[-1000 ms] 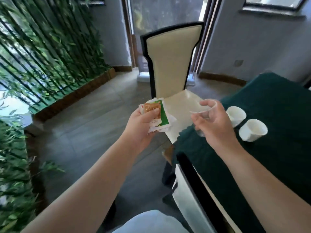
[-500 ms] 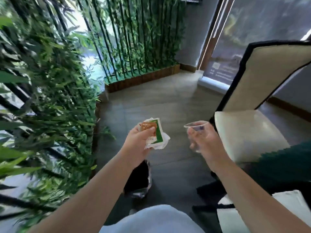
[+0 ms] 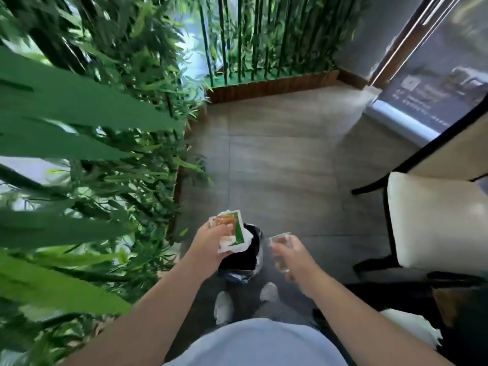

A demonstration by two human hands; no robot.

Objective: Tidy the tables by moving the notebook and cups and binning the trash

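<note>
Bin now under wrappers in left grip

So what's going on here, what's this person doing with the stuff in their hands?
A person is standing over a small bin lined with a black bag on the floor beside the bamboo plants. The left hand holds a wad of snack wrappers and tissue right above the bin's opening. The right hand holds a clear plastic cup just to the bin's right. Nothing has been dropped in yet.
</note>
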